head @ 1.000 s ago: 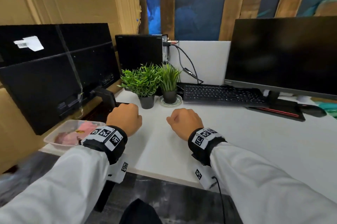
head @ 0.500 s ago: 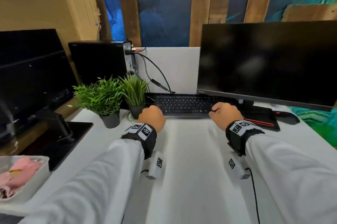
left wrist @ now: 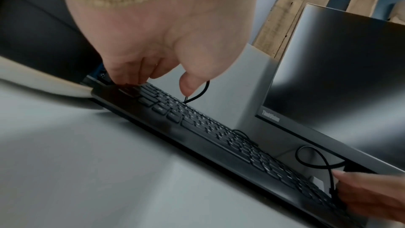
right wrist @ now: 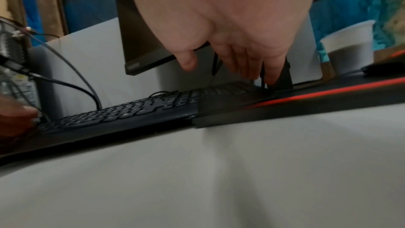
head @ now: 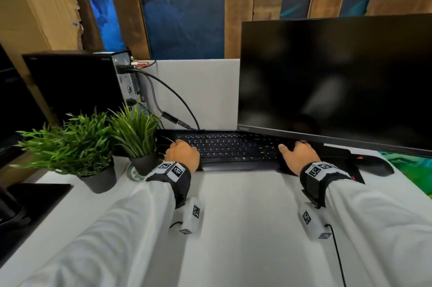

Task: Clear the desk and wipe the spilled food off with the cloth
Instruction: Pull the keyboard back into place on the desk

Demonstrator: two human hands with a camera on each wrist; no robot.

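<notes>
A black keyboard [head: 233,151] lies at the back of the white desk [head: 245,216], partly under the big monitor [head: 339,81]. My left hand [head: 184,151] rests on its left end. In the left wrist view the bent fingers [left wrist: 127,79] touch the keyboard [left wrist: 219,136] at its far left corner, with the thumb held free above the keys. My right hand [head: 293,148] is over the right end. In the right wrist view its fingers [right wrist: 269,74] point down behind the keyboard [right wrist: 131,112], beside the monitor stand, thumb apart. No cloth or spilled food is in view.
Two potted plants [head: 77,144] [head: 138,132] stand left of the keyboard, before a black computer tower [head: 77,83] with cables [head: 173,97]. A second monitor's base [head: 35,200] sits far left. A mouse [head: 374,165] lies on a black pad, with a paper cup [right wrist: 348,48] behind it.
Both hands moved forward from the desk's front onto the two ends of the keyboard. The view shifted right and closer, and the tray with the pink cloth left the picture.
</notes>
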